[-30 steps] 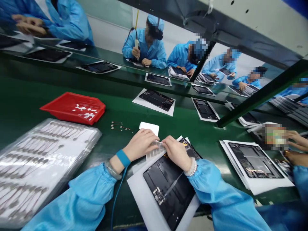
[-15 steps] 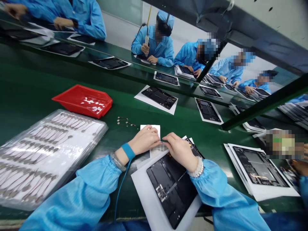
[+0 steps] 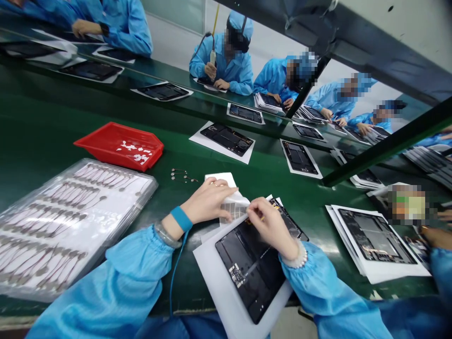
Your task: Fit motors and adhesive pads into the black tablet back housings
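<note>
My left hand (image 3: pixel 208 200) grips a white backing sheet (image 3: pixel 229 200) with rows of small pale labels, its upper corner curling up. My right hand (image 3: pixel 270 227) pinches a small thin piece with a yellow tip (image 3: pixel 262 218) just above the upper corner of a black tablet back housing (image 3: pixel 250 266). That housing lies on a white foam sheet (image 3: pixel 215 268) on the green conveyor belt (image 3: pixel 42 113). Fingers hide part of the labels and the housing's upper edge. A blue wrist strap (image 3: pixel 181 218) circles my left wrist, its cord trailing down.
A red tray (image 3: pixel 118 141) of small white pieces and a plastic-wrapped tray of thin cables (image 3: pixel 76 226) sit left. Small metal parts (image 3: pixel 180 175) lie nearby. More housings (image 3: pixel 374 238) lie along the belt. Co-workers in blue (image 3: pixel 222 61) work beyond a dark beam (image 3: pixel 384 146).
My left hand has moved up onto the backing sheet, whose corner now lifts. My right hand has shifted down and right over the housing, pinching the small piece.
</note>
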Tool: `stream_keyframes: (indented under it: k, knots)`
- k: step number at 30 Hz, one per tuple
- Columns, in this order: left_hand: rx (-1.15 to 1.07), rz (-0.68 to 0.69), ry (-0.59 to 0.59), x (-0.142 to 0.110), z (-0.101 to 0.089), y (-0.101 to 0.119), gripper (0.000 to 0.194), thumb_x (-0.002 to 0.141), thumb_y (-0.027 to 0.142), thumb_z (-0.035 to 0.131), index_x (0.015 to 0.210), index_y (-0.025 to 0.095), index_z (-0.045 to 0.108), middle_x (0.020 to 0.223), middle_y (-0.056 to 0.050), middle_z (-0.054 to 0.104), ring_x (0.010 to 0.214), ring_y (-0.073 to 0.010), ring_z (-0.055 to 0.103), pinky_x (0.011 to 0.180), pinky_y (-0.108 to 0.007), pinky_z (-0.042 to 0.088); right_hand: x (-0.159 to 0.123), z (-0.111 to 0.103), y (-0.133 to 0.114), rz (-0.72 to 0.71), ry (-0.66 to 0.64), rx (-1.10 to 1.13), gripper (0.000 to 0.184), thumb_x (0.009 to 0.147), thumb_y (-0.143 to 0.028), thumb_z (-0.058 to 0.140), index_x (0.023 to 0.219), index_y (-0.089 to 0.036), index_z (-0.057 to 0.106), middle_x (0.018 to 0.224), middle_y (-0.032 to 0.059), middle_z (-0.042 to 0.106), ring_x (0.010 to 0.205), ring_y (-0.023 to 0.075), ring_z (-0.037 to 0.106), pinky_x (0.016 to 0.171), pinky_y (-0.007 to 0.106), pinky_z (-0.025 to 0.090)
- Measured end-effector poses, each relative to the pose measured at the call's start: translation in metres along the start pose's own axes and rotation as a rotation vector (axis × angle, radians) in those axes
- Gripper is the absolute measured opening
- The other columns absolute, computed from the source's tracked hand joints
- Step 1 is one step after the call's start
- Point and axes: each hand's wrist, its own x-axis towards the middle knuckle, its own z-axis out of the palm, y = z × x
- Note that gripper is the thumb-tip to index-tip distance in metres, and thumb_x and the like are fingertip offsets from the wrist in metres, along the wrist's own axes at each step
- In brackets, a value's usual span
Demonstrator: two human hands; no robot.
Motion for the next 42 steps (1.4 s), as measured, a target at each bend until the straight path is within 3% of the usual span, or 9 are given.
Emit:
stream_keyframes:
  k: [3, 6, 8, 13, 23, 29, 33, 37, 42]
  knots:
    - [-0.085, -0.067, 0.114, -0.011, -0.014, 0.026, 0.090, 0.064, 0.062, 0.074, 0.133, 0.012, 0.044, 0.135, -0.017, 0.050, 0.125, -0.0323, 0.041, 0.099, -0.043, 0.027, -0.018, -0.006, -0.004, 0.311, 0.045, 0.413, 0.021, 0.085, -0.039, 0.058, 0.078, -0.019, 0.057, 0.071, -0.0002, 0.055, 0.063, 0.0121, 0.049, 0.060, 0.025, 0.041]
    - [-0.311, -0.192, 0.132, -0.025, -0.017, 0.062, 0.036, 0.084, 0.047, 0.062, 0.108, 0.021, 0.060, 0.110, -0.004, 0.065, 0.107, -0.0232, 0.053, 0.089, -0.036, 0.033, -0.035, -0.006, -0.015, 0.523, 0.029, 0.700, 0.032, 0.075, -0.048, 0.069, 0.076, -0.018, 0.059, 0.065, -0.0021, 0.053, 0.058, 0.0103, 0.046, 0.056, 0.024, 0.039]
    - [-0.494, -0.283, 0.073, -0.033, -0.013, 0.081, 0.015, 0.089, 0.037, 0.057, 0.089, 0.023, 0.063, 0.092, 0.002, 0.068, 0.093, -0.0183, 0.057, 0.082, -0.032, 0.034, -0.045, -0.003, -0.023, 0.588, 0.003, 0.803, 0.035, 0.071, -0.050, 0.073, 0.074, -0.017, 0.060, 0.063, -0.0024, 0.053, 0.058, 0.0098, 0.046, 0.056, 0.023, 0.037]
    - [-0.703, -0.414, -0.007, -0.049, 0.002, 0.097, 0.019, 0.090, 0.027, 0.052, 0.073, 0.023, 0.060, 0.077, 0.007, 0.065, 0.080, -0.0142, 0.057, 0.078, -0.030, 0.034, -0.062, 0.009, -0.029, 0.658, -0.056, 0.891, 0.034, 0.071, -0.048, 0.074, 0.073, -0.017, 0.061, 0.060, -0.0029, 0.053, 0.057, 0.0091, 0.044, 0.056, 0.023, 0.035]
    - [-0.585, -0.414, 0.020, -0.067, 0.005, 0.106, 0.020, 0.091, 0.024, 0.046, 0.072, 0.021, 0.052, 0.075, 0.005, 0.060, 0.078, -0.0145, 0.055, 0.076, -0.030, 0.034, -0.075, 0.014, -0.028, 0.395, 0.032, 0.396, 0.023, 0.085, -0.038, 0.060, 0.100, -0.020, 0.061, 0.090, 0.0038, 0.059, 0.074, 0.0145, 0.053, 0.064, 0.027, 0.042]
    - [-0.430, -0.327, 0.071, -0.082, 0.010, 0.108, 0.022, 0.095, 0.029, 0.045, 0.078, 0.021, 0.057, 0.077, 0.002, 0.065, 0.077, -0.0159, 0.058, 0.075, -0.031, 0.037, -0.078, 0.011, -0.029, 0.157, -0.070, 0.206, 0.016, 0.088, -0.028, 0.057, 0.075, -0.021, 0.060, 0.086, 0.0033, 0.057, 0.088, 0.0180, 0.053, 0.080, 0.033, 0.041]
    - [-0.259, -0.261, 0.152, -0.098, 0.015, 0.111, 0.022, 0.098, 0.030, 0.041, 0.104, 0.020, 0.059, 0.096, -0.003, 0.068, 0.089, -0.0186, 0.060, 0.081, -0.033, 0.040, -0.082, 0.012, -0.026, 0.206, -0.034, 0.087, 0.015, 0.087, -0.024, 0.058, 0.073, -0.021, 0.061, 0.085, 0.0038, 0.058, 0.091, 0.0203, 0.050, 0.083, 0.037, 0.039]
    - [-0.115, -0.095, 0.097, -0.110, 0.026, 0.118, 0.028, 0.099, 0.028, 0.037, 0.101, 0.022, 0.064, 0.103, -0.001, 0.069, 0.097, -0.0206, 0.058, 0.085, -0.035, 0.041, -0.087, 0.018, -0.026, 0.270, -0.134, -0.013, 0.016, 0.086, -0.021, 0.059, 0.071, -0.021, 0.063, 0.085, 0.0038, 0.058, 0.093, 0.0216, 0.048, 0.086, 0.040, 0.036]
    - [-0.034, -0.088, 0.105, -0.114, 0.035, 0.122, 0.031, 0.100, 0.024, 0.035, 0.101, 0.020, 0.066, 0.103, -0.002, 0.069, 0.097, -0.0209, 0.058, 0.085, -0.035, 0.042, -0.087, 0.022, -0.030, 0.312, -0.151, -0.085, 0.015, 0.085, -0.020, 0.060, 0.071, -0.021, 0.063, 0.086, 0.0032, 0.059, 0.094, 0.0220, 0.047, 0.088, 0.042, 0.033]
